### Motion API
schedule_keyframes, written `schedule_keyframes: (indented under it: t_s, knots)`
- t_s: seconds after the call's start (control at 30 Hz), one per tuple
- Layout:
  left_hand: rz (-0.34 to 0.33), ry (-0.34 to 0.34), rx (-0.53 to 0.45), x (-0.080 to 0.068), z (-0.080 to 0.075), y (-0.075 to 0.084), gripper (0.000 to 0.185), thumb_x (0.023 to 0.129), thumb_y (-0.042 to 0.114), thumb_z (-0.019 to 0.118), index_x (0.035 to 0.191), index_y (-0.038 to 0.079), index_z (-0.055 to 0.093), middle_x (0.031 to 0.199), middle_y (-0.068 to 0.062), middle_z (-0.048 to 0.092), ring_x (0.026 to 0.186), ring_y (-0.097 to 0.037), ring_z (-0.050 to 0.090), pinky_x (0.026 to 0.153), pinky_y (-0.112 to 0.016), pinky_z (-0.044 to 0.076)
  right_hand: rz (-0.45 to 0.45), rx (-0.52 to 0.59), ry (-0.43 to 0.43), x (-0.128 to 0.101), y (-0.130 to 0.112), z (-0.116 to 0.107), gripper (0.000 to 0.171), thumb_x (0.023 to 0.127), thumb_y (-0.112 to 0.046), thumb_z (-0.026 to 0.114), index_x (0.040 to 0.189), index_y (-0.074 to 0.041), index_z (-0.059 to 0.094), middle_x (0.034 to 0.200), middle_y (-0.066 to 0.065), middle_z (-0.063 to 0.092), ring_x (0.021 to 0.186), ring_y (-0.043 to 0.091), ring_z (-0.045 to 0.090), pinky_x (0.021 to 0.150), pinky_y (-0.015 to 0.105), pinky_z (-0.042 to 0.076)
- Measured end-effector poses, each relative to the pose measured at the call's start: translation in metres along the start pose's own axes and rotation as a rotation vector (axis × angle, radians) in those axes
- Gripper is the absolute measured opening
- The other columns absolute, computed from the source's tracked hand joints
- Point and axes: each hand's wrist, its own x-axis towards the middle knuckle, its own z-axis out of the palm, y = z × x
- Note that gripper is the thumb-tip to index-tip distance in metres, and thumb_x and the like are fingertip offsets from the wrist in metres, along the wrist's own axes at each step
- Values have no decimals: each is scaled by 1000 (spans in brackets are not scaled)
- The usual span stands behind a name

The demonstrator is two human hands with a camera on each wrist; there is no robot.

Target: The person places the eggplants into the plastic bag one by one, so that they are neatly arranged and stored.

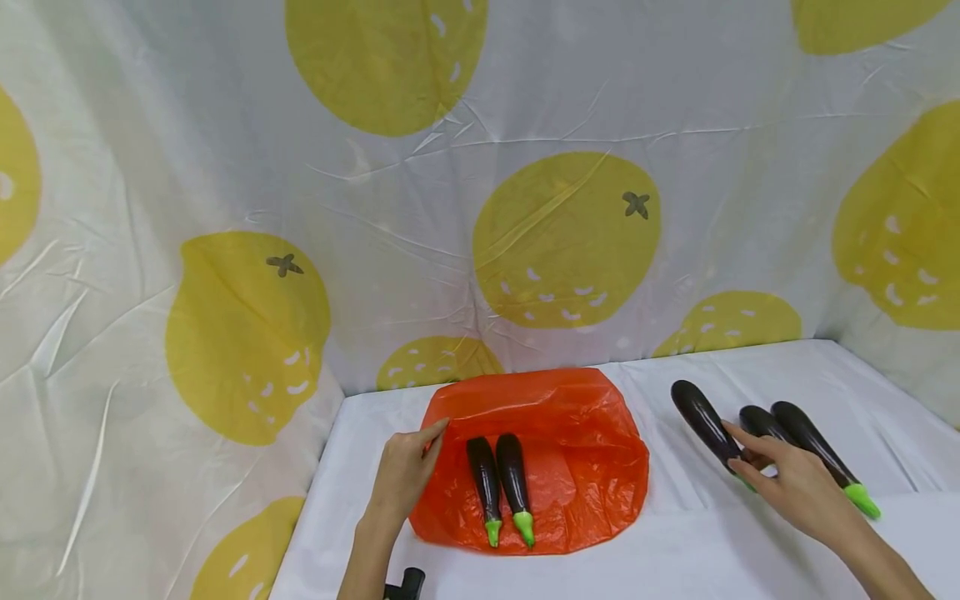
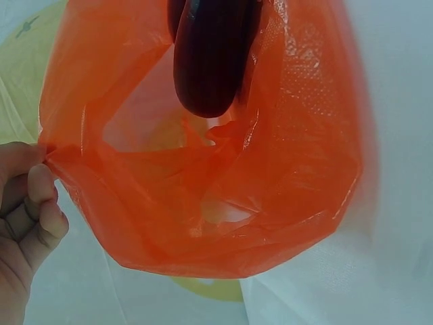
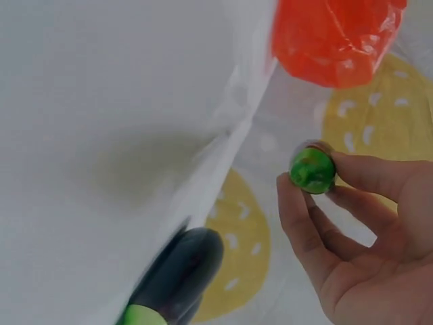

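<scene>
Head view first. Left hand (image 1: 405,475) pinching the left edge of the orange bag (image 1: 585,467), fingertips right at the rim, bag lying flat on the white table (image 1: 675,550). Two eggplants (image 1: 501,487) side by side on the bag, just right of those fingers, green stems toward the wrist. Right hand (image 1: 795,487) curled around the stem end of a third eggplant (image 1: 703,421), dark body sticking out past the fingertips, up and to the left. Two more eggplants (image 1: 813,446) just beyond that hand, partly hidden by it, one green stem poking out on the thumb's far side. Lemon-print cloth (image 1: 525,208) hanging behind everything.

Left wrist view. Thumb and curled fingers (image 2: 37,203) clamped on a gathered bit of the bag's rim, so grasping, not released. Mouth of the bag held open to the right of the fingers, dark rounded end of an eggplant sitting at the top, above and right of the knuckles.

Right wrist view. Green stem end nipped between thumb and fingertips (image 3: 318,223), clearly gripped. Another eggplant lying below and left of the fingers, well apart. Bag up past the fingertips, blurry.
</scene>
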Motion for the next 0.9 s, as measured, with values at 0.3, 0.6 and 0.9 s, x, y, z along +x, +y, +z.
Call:
schedule_keyframes:
  t_s: [0.3, 0.6, 0.9]
  knots:
    - [3, 11, 6, -1, -1, 0, 31, 89, -2, 77, 120, 0, 77, 85, -12, 79, 58, -3, 47, 62, -15, 54, 41, 142, -93, 2, -43, -9, 56, 91, -23, 80, 142, -7, 63, 87, -8, 71, 78, -11, 55, 58, 21, 49]
    - [26, 30, -1, 0, -1, -2, 31, 88, -3, 77, 120, 0, 76, 91, -13, 80, 60, -4, 55, 68, -18, 59, 1, 306, -165, 2, -75, -4, 50, 91, -19, 80, 139, -9, 67, 86, -10, 70, 79, -4, 56, 61, 22, 56]
    - [23, 28, 2, 0, -2, 0, 32, 88, -3, 77, 120, 0, 76, 91, -13, 80, 61, -5, 56, 69, -19, 59, -14, 429, -325, 5, -99, 5, 50, 94, -25, 76, 141, -10, 65, 92, -6, 70, 84, -2, 58, 63, 23, 56]
